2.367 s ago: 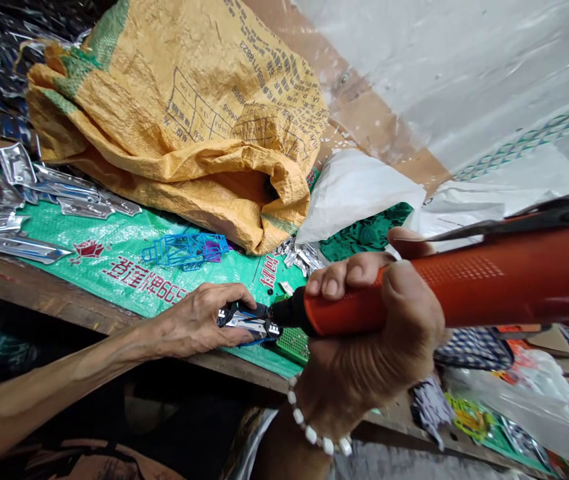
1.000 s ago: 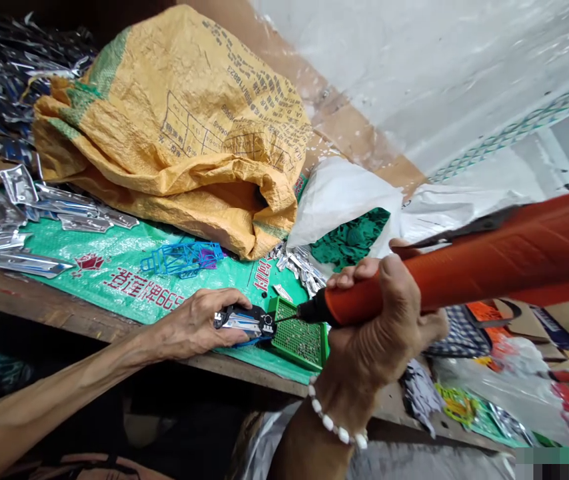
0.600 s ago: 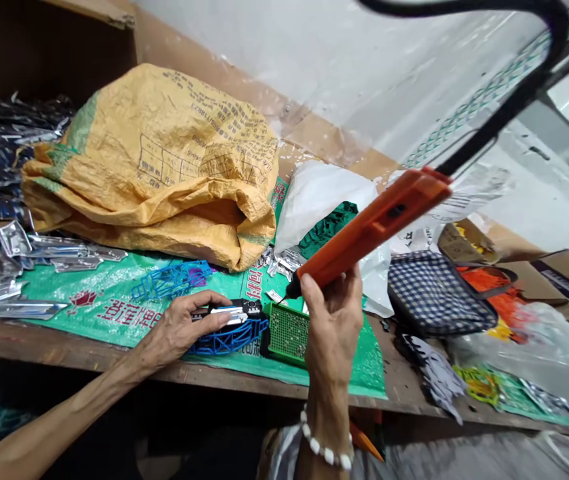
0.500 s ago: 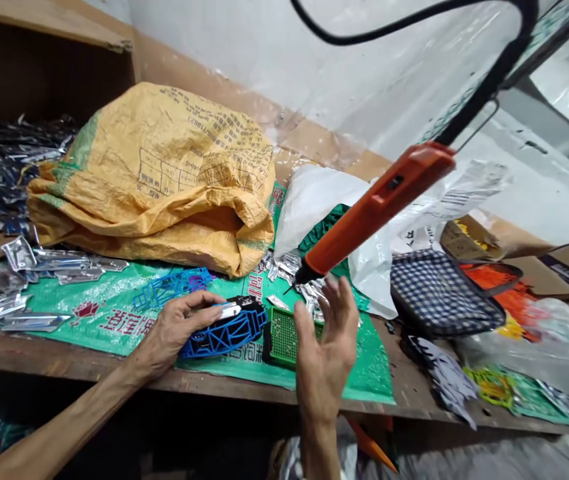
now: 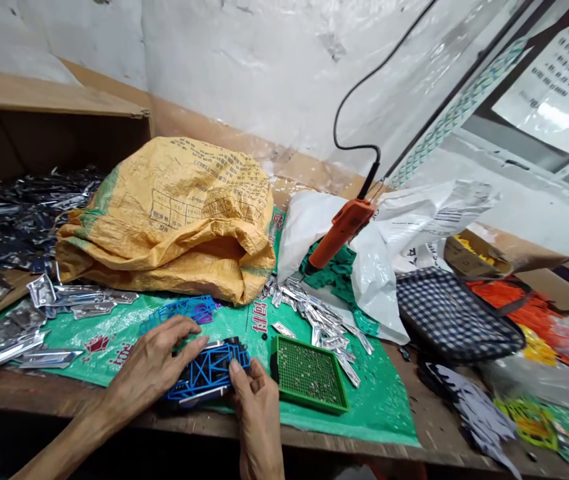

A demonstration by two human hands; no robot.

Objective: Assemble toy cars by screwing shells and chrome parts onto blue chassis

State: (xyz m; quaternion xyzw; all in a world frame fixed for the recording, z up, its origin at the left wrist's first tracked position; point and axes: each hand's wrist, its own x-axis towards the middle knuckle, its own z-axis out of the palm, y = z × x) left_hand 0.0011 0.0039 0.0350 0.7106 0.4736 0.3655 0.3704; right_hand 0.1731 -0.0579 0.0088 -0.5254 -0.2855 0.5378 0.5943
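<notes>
Here, green tray (image 5: 309, 402) of bits (image 5: 309, 370) beside blue frame (image 5: 209, 370) (in pinching grip of left hand (image 5: 159, 353) and right hand (image 5: 257, 403)).

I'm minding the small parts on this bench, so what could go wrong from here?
The right hand is close beside the green tray; a bump might spill the small loose pieces in it. The blue frame is held near the front edge of the bench, so a slip could drop it. The orange tool hangs tilted and might swing if knocked.
</notes>
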